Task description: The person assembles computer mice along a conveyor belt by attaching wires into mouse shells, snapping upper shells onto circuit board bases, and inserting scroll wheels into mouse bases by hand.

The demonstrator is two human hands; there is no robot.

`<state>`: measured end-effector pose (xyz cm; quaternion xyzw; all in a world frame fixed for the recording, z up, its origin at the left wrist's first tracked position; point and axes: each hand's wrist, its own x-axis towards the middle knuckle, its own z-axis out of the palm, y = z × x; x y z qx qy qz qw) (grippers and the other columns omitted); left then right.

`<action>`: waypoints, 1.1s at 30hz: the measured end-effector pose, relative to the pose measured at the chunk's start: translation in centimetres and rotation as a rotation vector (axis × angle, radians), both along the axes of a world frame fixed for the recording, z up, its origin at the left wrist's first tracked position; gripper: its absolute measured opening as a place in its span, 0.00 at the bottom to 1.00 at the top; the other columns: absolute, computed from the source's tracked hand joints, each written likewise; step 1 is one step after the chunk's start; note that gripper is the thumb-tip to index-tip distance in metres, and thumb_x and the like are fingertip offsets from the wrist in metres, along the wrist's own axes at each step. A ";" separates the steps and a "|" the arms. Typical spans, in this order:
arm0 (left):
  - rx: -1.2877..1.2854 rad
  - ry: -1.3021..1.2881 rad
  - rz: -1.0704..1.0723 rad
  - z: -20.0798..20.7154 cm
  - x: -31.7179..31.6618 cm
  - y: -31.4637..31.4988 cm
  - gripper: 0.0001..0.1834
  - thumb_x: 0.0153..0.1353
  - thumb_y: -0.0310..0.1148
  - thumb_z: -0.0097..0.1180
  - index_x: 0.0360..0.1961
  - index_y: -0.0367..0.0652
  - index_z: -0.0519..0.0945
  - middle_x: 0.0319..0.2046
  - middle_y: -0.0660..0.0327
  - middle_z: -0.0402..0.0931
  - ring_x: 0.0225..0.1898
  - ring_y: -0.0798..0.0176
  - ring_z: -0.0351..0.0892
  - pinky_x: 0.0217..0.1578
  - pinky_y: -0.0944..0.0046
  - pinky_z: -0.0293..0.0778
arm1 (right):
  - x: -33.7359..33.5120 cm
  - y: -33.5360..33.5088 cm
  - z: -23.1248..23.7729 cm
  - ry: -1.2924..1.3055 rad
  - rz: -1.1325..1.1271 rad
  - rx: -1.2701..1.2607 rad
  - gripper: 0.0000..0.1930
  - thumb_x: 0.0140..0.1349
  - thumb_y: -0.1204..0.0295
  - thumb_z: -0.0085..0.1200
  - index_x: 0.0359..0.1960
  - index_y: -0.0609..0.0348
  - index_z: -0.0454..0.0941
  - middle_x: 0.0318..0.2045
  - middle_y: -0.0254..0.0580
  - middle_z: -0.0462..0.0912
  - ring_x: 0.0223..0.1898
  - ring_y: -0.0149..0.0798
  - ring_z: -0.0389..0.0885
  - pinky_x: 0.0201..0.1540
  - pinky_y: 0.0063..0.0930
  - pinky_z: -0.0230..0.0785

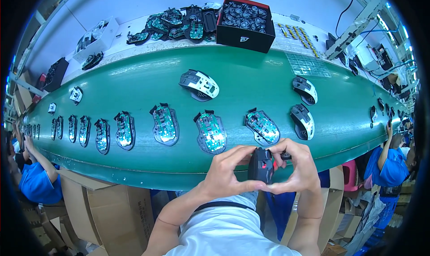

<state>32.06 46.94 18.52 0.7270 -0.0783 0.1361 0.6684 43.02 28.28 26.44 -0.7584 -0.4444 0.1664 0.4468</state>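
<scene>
My left hand (226, 173) and my right hand (298, 166) together grip a black computer mouse part (261, 165) with a red spot, held just over the near edge of the green conveyor belt (148, 88). Fingers of both hands wrap its sides. On the belt right in front lie open mouse bases with green circuit boards (262, 127) (211, 132) (165, 124), more of them trailing off to the left. Assembled black-and-white mice (199, 84) (303, 121) (305, 90) rest further out and to the right.
A black box of parts (245, 24) and a pile of circuit boards (174, 25) sit on the white shelf behind the belt. A white box (96, 39) stands at back left. Other workers in blue shirts sit at left (36, 180) and right (387, 160). Cardboard boxes (112, 211) stand below.
</scene>
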 end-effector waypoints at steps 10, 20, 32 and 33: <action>-0.447 0.372 -0.214 0.1 1.7 0.4 0.42 0.60 0.46 0.70 0.68 0.36 0.65 0.58 0.55 0.70 0.59 0.61 0.73 0.54 0.58 0.77 | -1.0 0.6 -1.3 -0.094 -0.165 -0.077 0.35 0.39 0.62 0.79 0.49 0.65 0.77 0.30 0.37 0.76 0.32 0.30 0.76 0.35 0.26 0.71; -0.380 0.397 -0.308 1.1 0.8 1.2 0.56 0.46 0.32 0.80 0.74 0.43 0.59 0.58 0.57 0.65 0.59 0.59 0.70 0.58 0.53 0.75 | -1.4 0.5 -3.5 0.140 -0.337 0.025 0.30 0.50 0.53 0.70 0.44 0.65 0.75 0.29 0.36 0.75 0.30 0.29 0.72 0.31 0.25 0.68; -0.418 0.313 -0.290 0.9 0.2 1.7 0.54 0.42 0.39 0.83 0.67 0.43 0.60 0.51 0.58 0.68 0.56 0.61 0.72 0.55 0.54 0.77 | -2.3 0.8 -2.9 0.178 -0.286 0.011 0.28 0.47 0.59 0.72 0.42 0.65 0.74 0.30 0.39 0.76 0.30 0.32 0.75 0.34 0.26 0.71; -0.348 0.295 -0.268 0.8 0.3 1.8 0.54 0.42 0.41 0.83 0.66 0.42 0.61 0.50 0.58 0.69 0.54 0.61 0.73 0.54 0.56 0.77 | -2.3 0.8 -2.9 0.176 -0.288 0.009 0.28 0.47 0.59 0.72 0.42 0.65 0.74 0.30 0.39 0.76 0.30 0.32 0.75 0.34 0.26 0.71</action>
